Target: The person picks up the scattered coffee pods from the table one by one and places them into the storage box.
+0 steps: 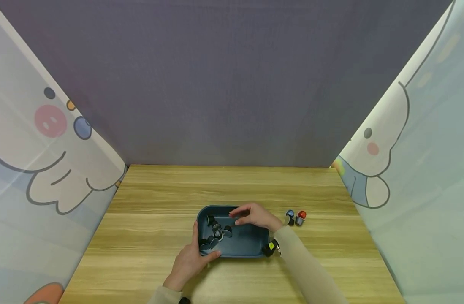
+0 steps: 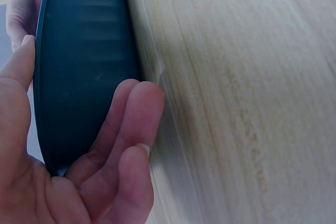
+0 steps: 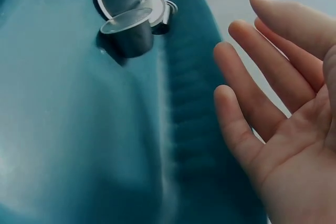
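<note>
A dark blue-green tray (image 1: 250, 244) lies on the wooden table. My left hand (image 1: 188, 259) grips its near left corner, thumb along the front rim and fingers against the left side. In the left wrist view, fingers of this hand (image 2: 113, 156) touch the tray's outer wall (image 2: 86, 51). Several dark coffee capsules (image 1: 227, 231) lie in the tray's left half, some tipped over. Above the tray's far side hovers my right hand (image 1: 257, 215), holding nothing; in the right wrist view its fingers are spread apart, beside the coffee capsules (image 3: 128, 38).
To the right of the tray, a blue-topped coffee capsule (image 1: 290, 214) and a red-topped one (image 1: 301, 216) lie on the wooden table (image 1: 159, 202). A grey panel (image 1: 232, 84) rises behind the table. Printed cloths (image 1: 414, 177) hang at both sides.
</note>
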Action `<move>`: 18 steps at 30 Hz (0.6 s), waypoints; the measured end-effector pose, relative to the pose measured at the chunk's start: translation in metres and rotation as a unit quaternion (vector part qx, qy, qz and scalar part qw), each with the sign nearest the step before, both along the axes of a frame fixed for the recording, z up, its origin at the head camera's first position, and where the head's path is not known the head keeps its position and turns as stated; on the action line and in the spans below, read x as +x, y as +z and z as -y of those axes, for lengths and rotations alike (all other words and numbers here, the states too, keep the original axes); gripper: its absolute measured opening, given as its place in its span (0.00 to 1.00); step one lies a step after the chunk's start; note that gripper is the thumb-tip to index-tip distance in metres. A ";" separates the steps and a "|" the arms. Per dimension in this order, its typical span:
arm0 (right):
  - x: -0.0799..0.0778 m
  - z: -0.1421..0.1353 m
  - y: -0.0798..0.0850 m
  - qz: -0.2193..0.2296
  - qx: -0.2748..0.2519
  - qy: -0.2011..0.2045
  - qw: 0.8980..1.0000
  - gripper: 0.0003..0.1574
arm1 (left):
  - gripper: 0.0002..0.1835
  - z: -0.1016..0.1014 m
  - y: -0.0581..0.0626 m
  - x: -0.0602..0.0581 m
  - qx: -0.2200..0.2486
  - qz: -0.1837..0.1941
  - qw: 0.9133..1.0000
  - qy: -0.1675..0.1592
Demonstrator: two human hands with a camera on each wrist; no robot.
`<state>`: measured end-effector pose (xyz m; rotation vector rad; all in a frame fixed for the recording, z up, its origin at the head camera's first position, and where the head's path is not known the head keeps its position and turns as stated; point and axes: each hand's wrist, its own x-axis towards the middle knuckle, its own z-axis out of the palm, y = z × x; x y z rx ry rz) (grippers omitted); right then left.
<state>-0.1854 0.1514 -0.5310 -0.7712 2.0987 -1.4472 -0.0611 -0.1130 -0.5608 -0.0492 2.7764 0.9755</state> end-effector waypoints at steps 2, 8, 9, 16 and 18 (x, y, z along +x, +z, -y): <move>0.002 -0.005 0.002 -0.001 -0.001 -0.013 1.000 0.21 | 0.70 0.000 0.000 0.000 0.000 -0.002 1.000 0.001; 0.005 -0.019 0.004 0.015 -0.013 -0.054 0.998 0.20 | 0.70 0.000 0.000 0.000 -0.003 -0.009 1.000 0.000; 0.006 -0.022 0.004 0.018 -0.019 -0.058 0.998 0.20 | 0.70 0.000 0.000 0.000 -0.003 -0.009 1.000 0.000; 0.014 -0.043 0.009 0.026 -0.041 -0.086 0.995 0.23 | 0.71 0.000 -0.002 0.001 -0.005 -0.006 1.000 0.001; 0.016 -0.050 0.009 0.030 -0.045 -0.097 0.994 0.23 | 0.71 0.000 -0.002 0.001 -0.005 -0.009 1.000 -0.001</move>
